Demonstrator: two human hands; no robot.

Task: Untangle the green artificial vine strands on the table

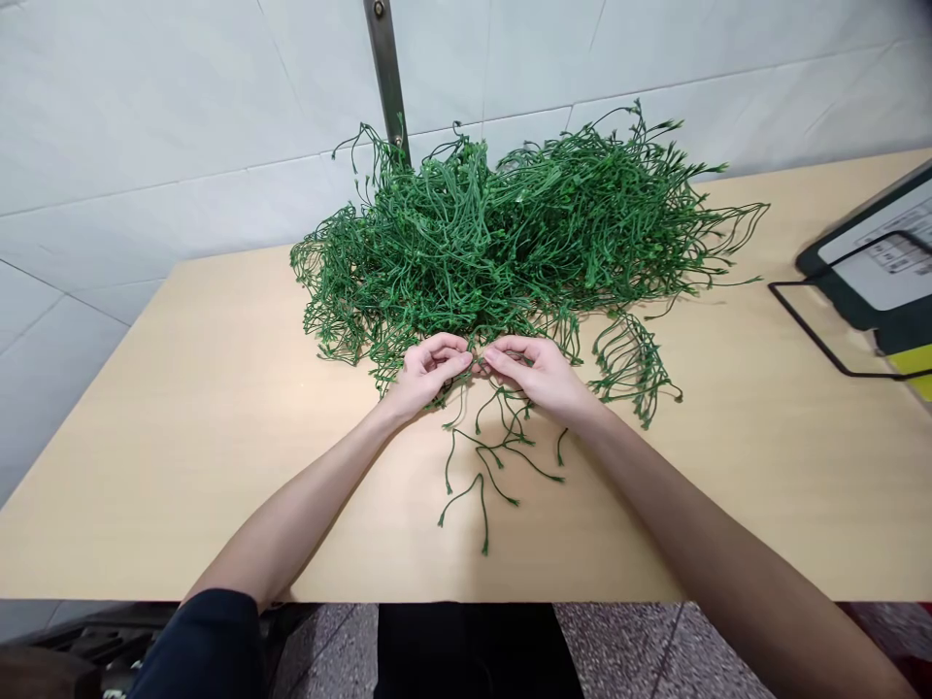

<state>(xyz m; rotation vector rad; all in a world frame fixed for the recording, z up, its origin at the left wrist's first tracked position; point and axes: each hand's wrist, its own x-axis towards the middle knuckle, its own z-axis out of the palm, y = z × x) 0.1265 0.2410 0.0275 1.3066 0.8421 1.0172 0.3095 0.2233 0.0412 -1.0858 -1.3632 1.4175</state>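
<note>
A big tangled pile of thin green artificial plant stems [473, 243] with small budded tips lies at the back of the table. At its front edge, my left hand [431, 373] and my right hand [543, 373] meet almost fingertip to fingertip. Both pinch with thumb and forefinger on a green stem between them; its exact shape is partly hidden by the fingers. Below my hands, a loose branching stem [502, 449] spreads over the tabletop. Beside my right hand lies a smaller row of curved stems [632, 361].
The pale wooden table [218, 437] stands against a tiled wall [182, 116], where a metal upright [385, 68] rises behind the pile. On the right are a dark-framed case with a white label [892, 254] and a black wire frame [808, 335].
</note>
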